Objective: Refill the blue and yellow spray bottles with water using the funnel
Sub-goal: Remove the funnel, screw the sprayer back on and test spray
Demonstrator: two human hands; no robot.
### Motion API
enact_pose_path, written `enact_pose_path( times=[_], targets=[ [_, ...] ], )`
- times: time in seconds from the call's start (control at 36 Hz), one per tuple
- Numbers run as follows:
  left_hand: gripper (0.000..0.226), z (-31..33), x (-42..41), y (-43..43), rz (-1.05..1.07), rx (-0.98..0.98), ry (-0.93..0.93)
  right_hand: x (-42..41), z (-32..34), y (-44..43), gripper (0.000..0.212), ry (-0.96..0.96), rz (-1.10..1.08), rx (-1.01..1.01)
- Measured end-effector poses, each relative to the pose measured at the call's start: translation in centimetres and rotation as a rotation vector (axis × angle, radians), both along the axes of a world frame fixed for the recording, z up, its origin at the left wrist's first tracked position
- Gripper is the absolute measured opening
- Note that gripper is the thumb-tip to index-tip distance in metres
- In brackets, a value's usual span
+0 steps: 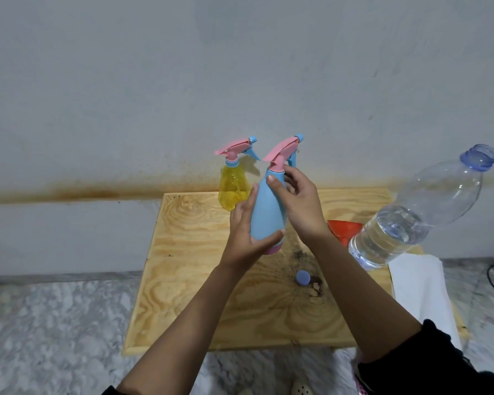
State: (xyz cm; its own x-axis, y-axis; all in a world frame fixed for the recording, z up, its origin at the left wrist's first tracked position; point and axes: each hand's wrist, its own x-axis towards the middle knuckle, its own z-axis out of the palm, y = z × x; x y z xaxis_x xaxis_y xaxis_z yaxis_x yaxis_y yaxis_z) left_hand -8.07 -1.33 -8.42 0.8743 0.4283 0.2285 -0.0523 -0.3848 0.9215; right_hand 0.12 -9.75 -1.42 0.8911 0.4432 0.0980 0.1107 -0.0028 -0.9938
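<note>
Head view: blue spray bottle point(268, 212) was gripped by left hand point(246, 238) and right hand point(300, 206); open water bottle point(411, 220) nearby might be elbowed over.

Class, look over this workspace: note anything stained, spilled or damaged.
The wooden board bears dark speckled stains beside the loose blue cap. A rust-coloured streak runs along the wall behind. No spilled water shows.
</note>
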Motion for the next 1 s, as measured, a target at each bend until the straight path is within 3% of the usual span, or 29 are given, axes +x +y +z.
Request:
enact_pose_path(
  times=[0.19,0.33,0.44,0.56,0.78,0.89,1.0],
  targets=[
    [0.094,0.2,-0.3,0.2,-0.029,0.018,0.042,0.5,0.5,-0.9,0.015,0.1,0.075,0.076],
    [0.096,1.2,-0.6,0.9,-0.176,-0.072,0.033,1.4,1.0,-1.8,0.015,0.169,0.175,0.098],
    [0.095,1.3,-0.4,0.4,-0.173,-0.091,0.031,1.5,0.8,-1.7,0.013,0.151,0.121,0.065],
    [0.097,0.5,-0.6,-0.8,-0.022,0.051,0.091,1.2,0.0,-1.3,0.011,0.108,0.033,-0.01],
    [0.09,-1.7,-0.8,-2.6,0.264,0.572,0.04,0.2,-0.9,-0.4,0.02,-0.027,-0.096,-0.172],
    [0.091,-2.2,-1.1,-2.5,0.305,0.624,0.042,-0.1,-1.0,-0.4,0.023,-0.04,-0.067,-0.221],
    [0.092,-2.4,-1.5,-2.2,0.239,0.53,0.039,-0.4,-1.0,-0.7,0.022,-0.048,-0.038,-0.234]
  ],
)
